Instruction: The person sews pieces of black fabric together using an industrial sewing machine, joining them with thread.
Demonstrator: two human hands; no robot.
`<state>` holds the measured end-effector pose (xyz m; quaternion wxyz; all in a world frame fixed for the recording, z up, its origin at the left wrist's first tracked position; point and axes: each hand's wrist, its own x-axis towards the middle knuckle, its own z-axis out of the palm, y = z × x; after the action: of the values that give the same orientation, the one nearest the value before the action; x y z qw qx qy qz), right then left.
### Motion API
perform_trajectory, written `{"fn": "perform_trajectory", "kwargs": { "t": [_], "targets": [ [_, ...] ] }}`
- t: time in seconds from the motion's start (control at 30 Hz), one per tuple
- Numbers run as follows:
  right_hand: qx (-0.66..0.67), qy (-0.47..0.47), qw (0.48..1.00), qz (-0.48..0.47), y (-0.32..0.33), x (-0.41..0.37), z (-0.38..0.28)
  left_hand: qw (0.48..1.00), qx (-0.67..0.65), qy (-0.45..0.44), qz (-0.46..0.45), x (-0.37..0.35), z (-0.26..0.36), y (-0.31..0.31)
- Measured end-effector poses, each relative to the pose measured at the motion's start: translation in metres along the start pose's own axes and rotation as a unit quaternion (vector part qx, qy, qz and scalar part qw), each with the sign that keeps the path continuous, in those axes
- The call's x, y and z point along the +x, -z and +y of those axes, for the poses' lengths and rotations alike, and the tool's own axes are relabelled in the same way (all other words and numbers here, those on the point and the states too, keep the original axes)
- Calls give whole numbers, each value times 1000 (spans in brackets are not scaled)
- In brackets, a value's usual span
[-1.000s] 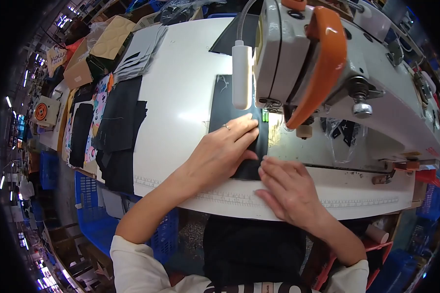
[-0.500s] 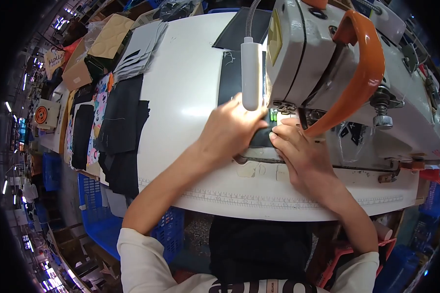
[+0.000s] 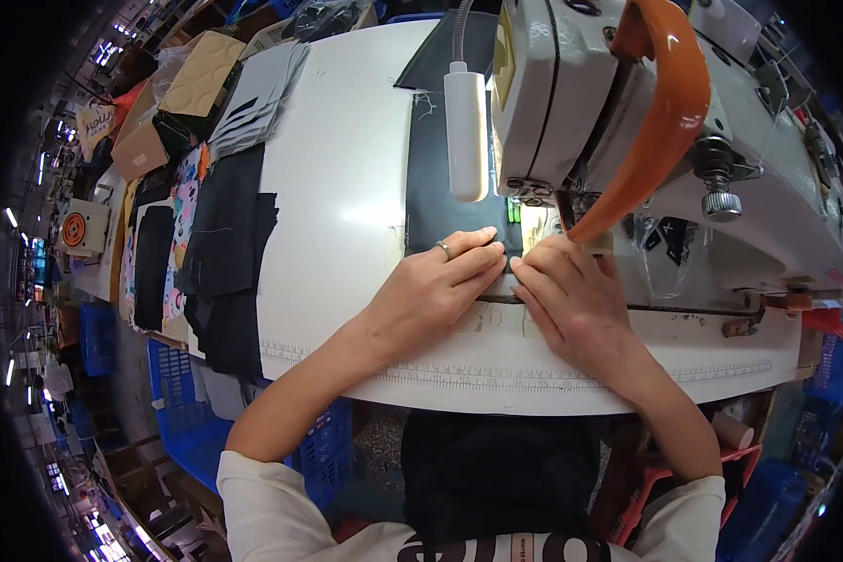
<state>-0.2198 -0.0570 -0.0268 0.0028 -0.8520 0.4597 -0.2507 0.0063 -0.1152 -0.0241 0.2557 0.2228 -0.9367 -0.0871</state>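
A long piece of black fabric (image 3: 440, 178) lies under the sewing machine (image 3: 553, 103), its near end by my hands. My left hand (image 3: 445, 286) rests flat on that end, fingers stretched out and a ring on one of them. Close beside it, my right hand (image 3: 576, 295) lies by the fabric's right edge below the needle area. Its fingers are slightly bent and fanned, fingertips down; part of them is hidden behind the orange guard (image 3: 670, 112). Small green pieces (image 3: 513, 211) show at the fabric's edge near the presser foot.
A white lamp (image 3: 466, 136) hangs left of the machine head. Stacks of black fabric (image 3: 220, 234) and grey sheets (image 3: 258, 98) lie at the table's left. A plastic bag with black pieces (image 3: 670, 244) sits at right. A printed ruler (image 3: 478, 379) runs along the table's front edge.
My left hand has come back toward me from beneath the lamp and now lies flat on the fabric's near end. My right hand stays nearly in place. The view has shifted slightly.
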Motion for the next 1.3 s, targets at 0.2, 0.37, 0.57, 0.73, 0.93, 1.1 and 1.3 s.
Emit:
{"fn": "perform_trajectory", "kwargs": {
  "t": [0.2,0.37,0.57,0.73,0.93,1.1,1.3],
  "targets": [
    [-14,-21,1000,3,1,2,-2,1000,0,4,-25,7,-7,6],
    [-9,-53,998,-16,-1,4,-3,1000,17,15,-10,17,-27,-2],
    [7,-54,998,-10,-2,2,-2,998,30,57,-22,24,-39,-9],
    [7,-51,999,-8,-3,1,-1,999,13,39,29,24,-41,-13],
    [17,-52,998,-4,-4,1,0,999,6,51,14,23,-41,-12],
    [45,-57,997,3,11,2,0,998,-9,50,41,25,-43,-13],
    [-242,-235,887,315,237,-95,130,997,-42,62,28,23,-41,-7]
  ]
}}
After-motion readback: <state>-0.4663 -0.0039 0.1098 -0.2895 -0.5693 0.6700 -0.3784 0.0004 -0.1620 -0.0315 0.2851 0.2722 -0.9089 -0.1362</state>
